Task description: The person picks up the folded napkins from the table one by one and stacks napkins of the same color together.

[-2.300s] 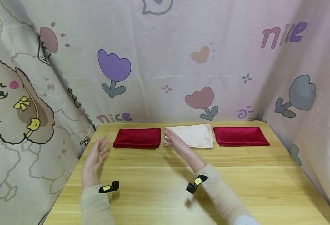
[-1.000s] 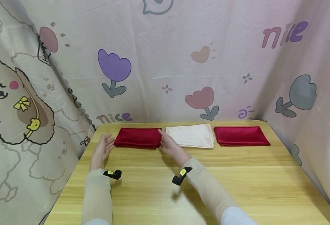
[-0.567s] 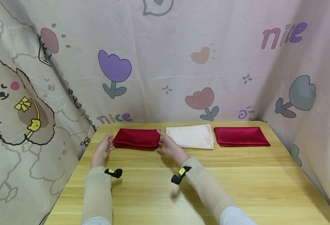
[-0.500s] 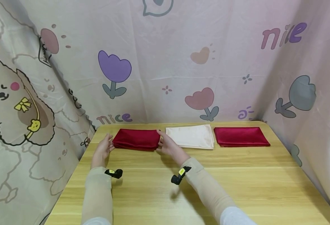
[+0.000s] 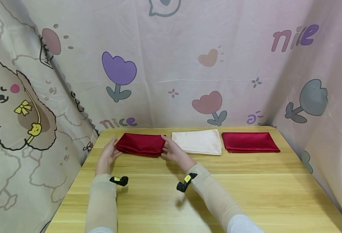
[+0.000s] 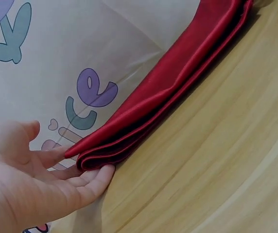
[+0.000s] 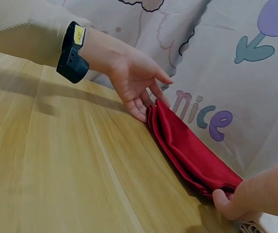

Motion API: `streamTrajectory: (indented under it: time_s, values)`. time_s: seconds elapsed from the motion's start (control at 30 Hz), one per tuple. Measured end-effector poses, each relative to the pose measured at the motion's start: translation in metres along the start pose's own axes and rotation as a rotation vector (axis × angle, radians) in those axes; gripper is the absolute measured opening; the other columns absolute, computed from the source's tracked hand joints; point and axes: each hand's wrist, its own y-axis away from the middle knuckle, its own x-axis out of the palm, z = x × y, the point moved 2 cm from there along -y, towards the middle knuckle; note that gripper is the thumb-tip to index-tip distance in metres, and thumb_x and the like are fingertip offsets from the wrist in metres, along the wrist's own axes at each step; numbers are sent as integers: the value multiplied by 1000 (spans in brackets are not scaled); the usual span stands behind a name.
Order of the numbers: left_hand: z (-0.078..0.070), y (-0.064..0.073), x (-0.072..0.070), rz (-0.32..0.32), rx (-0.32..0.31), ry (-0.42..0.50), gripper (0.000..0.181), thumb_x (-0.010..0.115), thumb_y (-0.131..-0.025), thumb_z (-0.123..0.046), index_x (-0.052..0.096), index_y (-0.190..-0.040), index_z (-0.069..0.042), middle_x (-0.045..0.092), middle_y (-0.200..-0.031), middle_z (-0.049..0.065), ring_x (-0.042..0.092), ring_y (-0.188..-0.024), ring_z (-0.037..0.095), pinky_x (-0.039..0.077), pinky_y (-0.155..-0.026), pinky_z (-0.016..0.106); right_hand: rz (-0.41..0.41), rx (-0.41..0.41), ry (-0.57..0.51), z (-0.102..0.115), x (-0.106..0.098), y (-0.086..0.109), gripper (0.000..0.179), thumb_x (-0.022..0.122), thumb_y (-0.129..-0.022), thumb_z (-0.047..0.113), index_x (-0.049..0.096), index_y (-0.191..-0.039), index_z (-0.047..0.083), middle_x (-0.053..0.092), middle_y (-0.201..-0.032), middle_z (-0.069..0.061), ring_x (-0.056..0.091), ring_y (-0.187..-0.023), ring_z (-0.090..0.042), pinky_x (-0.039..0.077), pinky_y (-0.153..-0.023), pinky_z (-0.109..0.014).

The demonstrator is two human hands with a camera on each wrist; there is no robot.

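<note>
A folded dark red satin cloth point(image 5: 141, 144) lies at the back left of the table between both hands. At its left end is my left hand point(image 5: 108, 156); in the left wrist view its fingers point(image 6: 93, 187) reach under the folded edge, thumb raised clear of the fabric. My right hand point(image 5: 176, 153) is at the opposite end. The right wrist view shows a fingertip point(image 7: 221, 201) tucked against the cloth's lower edge and that thumb standing away. The cloth's layers bow slightly, with its left end lifted on the left fingers.
A folded cream cloth point(image 5: 198, 141) lies just right of my right hand, and another folded red cloth point(image 5: 249, 142) sits beyond it. The wooden table point(image 5: 153, 200) meets a printed curtain point(image 5: 171, 64) at its back edge.
Both hands have come in to the two ends of the left red cloth, the right one from over the cream cloth. The red cloth has shifted slightly left and nearer, its left end now raised.
</note>
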Motion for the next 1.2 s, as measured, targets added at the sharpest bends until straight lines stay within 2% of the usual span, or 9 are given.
streamTrajectory:
  time_s: [0.2,0.43,0.6,0.73,0.87,0.97,1.0,1.13,1.2]
  values:
    - [-2,5,4,9,12,-7,63,19,-105,-43,7,-158,-11,35,-148,24,56,-109,19,32,-116,45,11,-5,17,-2,1,-3,86,57,-94,43,3,-157,19,23,-159,-23,27,-145,-33,27,-119,-44]
    - [-1,-1,2,18,34,-54,62,18,-105,-44,19,-156,-8,36,-149,23,57,-109,20,34,-114,47,-8,-28,127,-9,1,-5,82,60,-93,37,12,-158,19,6,-163,-20,13,-149,-38,22,-119,-49]
    - [5,-12,2,9,62,-152,62,15,-105,-47,24,-155,-12,47,-139,17,57,-99,13,41,-104,40,-8,-68,215,-17,1,-13,68,60,-93,29,30,-153,21,27,-156,-13,38,-117,-24,36,-89,-33]
    - [9,-20,3,-61,65,-257,59,19,-105,-48,32,-153,-16,38,-149,14,49,-96,8,49,-85,27,-15,-131,306,-24,3,-17,63,61,-92,25,38,-150,17,30,-155,-12,35,-87,-16,31,-66,-24]
    - [11,-24,8,-135,93,-338,53,31,-105,-42,42,-148,-14,26,-161,8,44,-99,10,47,-69,19,-26,-200,449,-31,5,-18,60,64,-91,26,42,-146,18,32,-155,-13,45,-96,-19,37,-68,-25]
    - [13,-25,12,-150,130,-358,49,36,-105,-35,45,-146,-9,29,-160,11,44,-115,20,44,-78,25,-45,-235,530,-36,7,-18,58,65,-91,27,44,-145,19,35,-154,-13,44,-125,-25,45,-85,-31]
    - [13,-25,13,-152,144,-374,48,37,-106,-34,45,-146,-8,30,-159,13,43,-123,24,45,-84,30,-59,-242,552,-38,8,-19,58,65,-91,26,45,-145,19,37,-153,-13,44,-126,-25,45,-87,-32]
    - [18,-29,14,-183,185,-479,46,41,-105,-29,48,-143,-4,36,-155,19,28,-146,34,34,-113,46,-134,-292,638,-43,16,-17,54,65,-92,22,49,-142,15,44,-147,-15,54,-87,-18,45,-65,-24]
    - [21,-33,14,-215,220,-551,44,46,-103,-28,52,-139,-2,41,-151,21,29,-145,38,27,-117,48,-195,-343,731,-45,18,-18,51,66,-91,21,52,-140,13,46,-144,-19,53,-86,-19,47,-65,-27]
